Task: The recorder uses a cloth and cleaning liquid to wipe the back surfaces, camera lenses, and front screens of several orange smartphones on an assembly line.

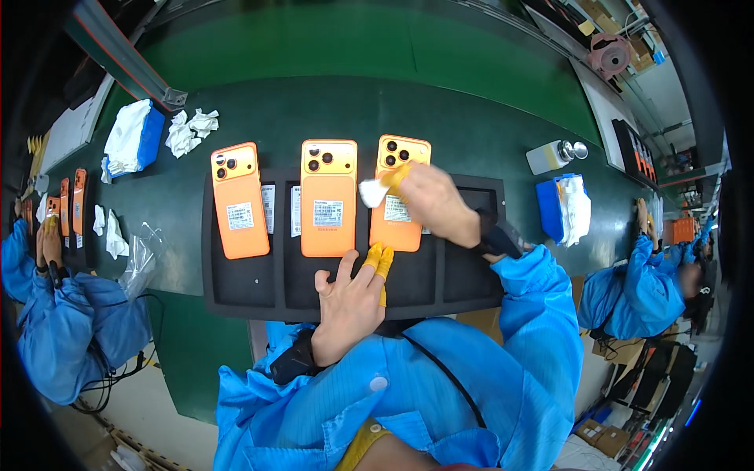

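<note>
Three orange phones lie with camera lenses up across a black tray [353, 306]: a left phone [240, 188], a middle phone [328, 235] and a right phone [402, 235]. Each has a white printed label on its back. My right hand [436, 202], with yellow finger covers, pinches a folded white wipe [372, 193] over the right phone and hides part of it. Spread out, my left hand [352, 302] rests its yellow-covered fingertips against that phone's lower edge. More labelled items show partly beneath the phones in the tray compartments.
At the left are a blue box [149, 135] of white wipes, crumpled wipes [188, 132] and a clear plastic bag [140, 261]. A dispenser bottle [554, 156] and another blue box [550, 210] of wipes stand at the right. Co-workers in blue sit on both sides.
</note>
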### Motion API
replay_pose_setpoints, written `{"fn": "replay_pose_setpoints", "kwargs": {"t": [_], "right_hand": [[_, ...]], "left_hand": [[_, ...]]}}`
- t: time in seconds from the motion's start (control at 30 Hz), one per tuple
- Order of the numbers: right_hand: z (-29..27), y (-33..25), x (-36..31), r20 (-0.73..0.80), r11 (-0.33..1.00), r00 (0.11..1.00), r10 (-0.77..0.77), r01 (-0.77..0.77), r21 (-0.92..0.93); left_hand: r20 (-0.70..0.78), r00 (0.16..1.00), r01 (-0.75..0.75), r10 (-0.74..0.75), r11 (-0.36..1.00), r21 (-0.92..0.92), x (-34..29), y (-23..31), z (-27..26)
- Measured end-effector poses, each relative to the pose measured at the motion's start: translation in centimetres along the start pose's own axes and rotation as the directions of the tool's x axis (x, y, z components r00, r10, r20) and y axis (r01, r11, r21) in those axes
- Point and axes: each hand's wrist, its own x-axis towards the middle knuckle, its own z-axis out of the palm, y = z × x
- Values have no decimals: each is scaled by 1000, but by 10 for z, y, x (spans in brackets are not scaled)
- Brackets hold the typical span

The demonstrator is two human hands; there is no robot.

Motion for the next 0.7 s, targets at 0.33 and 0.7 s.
{"fn": "replay_pose_setpoints", "kwargs": {"t": [0.33,0.7], "right_hand": [[-2,-44,-33,72,977,995,75,-88,195],[-12,-17,-17,-71,983,980,185,-183,36]], "left_hand": [[80,997,20,-19,1000,-9,-2,2,-6],[55,997,50,-50,999,-3,0,0,-8]]}}
